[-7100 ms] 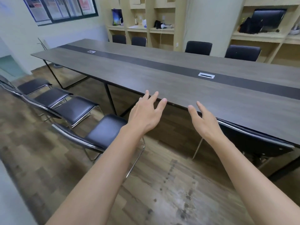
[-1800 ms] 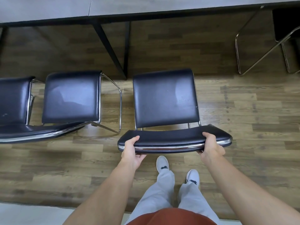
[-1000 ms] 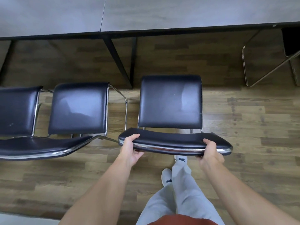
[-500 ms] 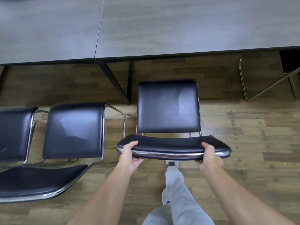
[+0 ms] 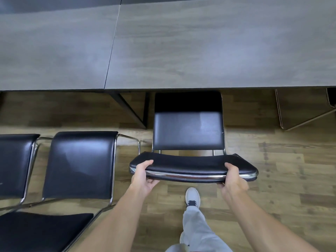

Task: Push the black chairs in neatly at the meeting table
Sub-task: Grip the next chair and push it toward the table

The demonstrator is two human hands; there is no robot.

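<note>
Fingers (image 5: 145, 163) of both hands grip glossy black chrome-edged chair (image 5: 188, 131).

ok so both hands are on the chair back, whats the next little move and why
Probably keep pushing straight ahead a little. The left hand and right hand grip the backrest, but only the seat's front edge is under the table. Stay right of the table leg.

The black chair (image 5: 188, 130) is sitting just right of the counter's dark leg (image 5: 130, 108), its front edge reaching under the counter (image 5: 181, 51); bare floor (image 5: 251, 113) is lying open right of it, before a chrome frame (image 5: 294, 117)
</note>
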